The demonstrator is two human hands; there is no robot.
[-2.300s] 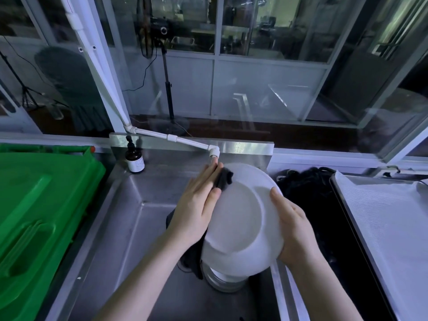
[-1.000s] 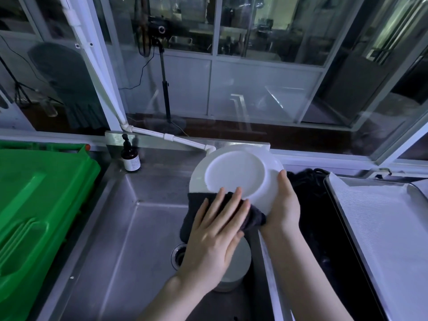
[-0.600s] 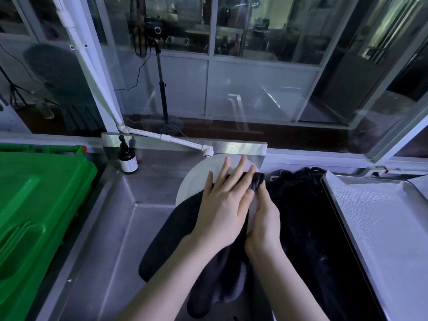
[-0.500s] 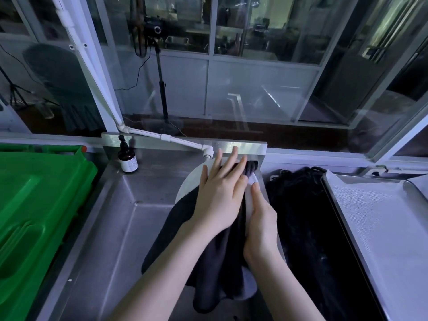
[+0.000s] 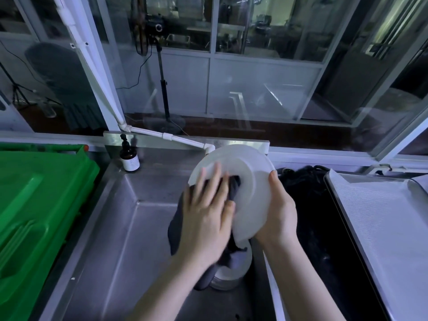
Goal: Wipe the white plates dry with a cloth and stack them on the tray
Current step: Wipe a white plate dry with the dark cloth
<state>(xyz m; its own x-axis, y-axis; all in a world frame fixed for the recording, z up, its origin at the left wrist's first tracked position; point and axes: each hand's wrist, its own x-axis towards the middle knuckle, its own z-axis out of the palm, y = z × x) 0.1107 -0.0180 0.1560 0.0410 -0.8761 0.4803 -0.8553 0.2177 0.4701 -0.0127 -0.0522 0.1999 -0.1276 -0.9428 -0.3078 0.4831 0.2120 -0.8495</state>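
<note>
Left fingers [image 5: 216,176] are flat and spread, pressing the dark cloth [image 5: 234,188] against the face of the white plate [image 5: 253,179]. It's a straight-fingered push, not a clutch, and the blur on the left hand [image 5: 206,214] says it's mid-swipe.

Across the dish, the right hand [image 5: 280,216] has its thumb hooked over the near rim with the other fingers hidden behind. That's a firm clamp on the edge, and it probably sits there to leave the whole face free for the cloth.

The plate is tipped up on edge, in the air above the steel sink [image 5: 129,228] and right over the stack of plates [image 5: 234,271] waiting in the basin. The cloth's loose tail drapes down onto that stack. Any drips should land in the sink, which seems sensible.

The white spout [image 5: 209,148] sits just behind the plate's top rim, and a brown bottle [image 5: 129,156] stands in the back corner. The green bin lid [image 5: 34,205] is off to the left.

On the right, the tray [image 5: 382,216] is lined in white with no plate on the part in view — that's the destination once this one is dry. I can't identify the black heap [image 5: 312,205] between sink and tray.
</note>
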